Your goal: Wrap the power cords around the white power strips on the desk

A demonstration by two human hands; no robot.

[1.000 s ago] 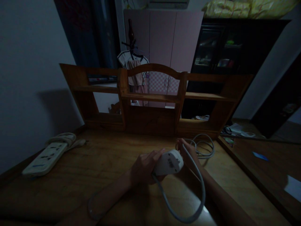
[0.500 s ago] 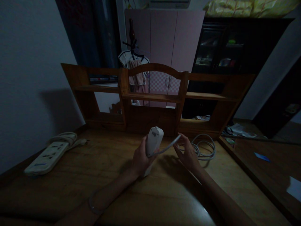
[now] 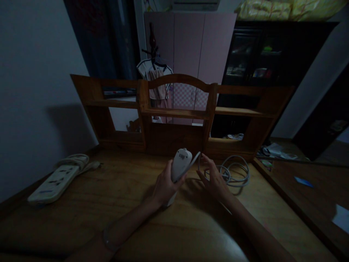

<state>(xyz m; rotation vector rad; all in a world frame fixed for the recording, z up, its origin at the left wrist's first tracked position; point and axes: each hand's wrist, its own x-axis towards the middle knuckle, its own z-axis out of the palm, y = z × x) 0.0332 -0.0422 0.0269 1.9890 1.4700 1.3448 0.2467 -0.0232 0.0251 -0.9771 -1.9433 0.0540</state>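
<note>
Right of a socketed power strip (image 3: 56, 182), clenched the left hand (image 3: 165, 185) around a white extension strip (image 3: 180, 163) above the desk (image 3: 109, 196), and, at its grey cord (image 3: 194, 160), parted the right hand's (image 3: 215, 182) fingers, too unclear to tell if grasping.

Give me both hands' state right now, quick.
Left hand: closed, holding the white corded device.
Right hand: open, thumb and fingers apart at the gray cord; can't tell if it's touching.
</note>
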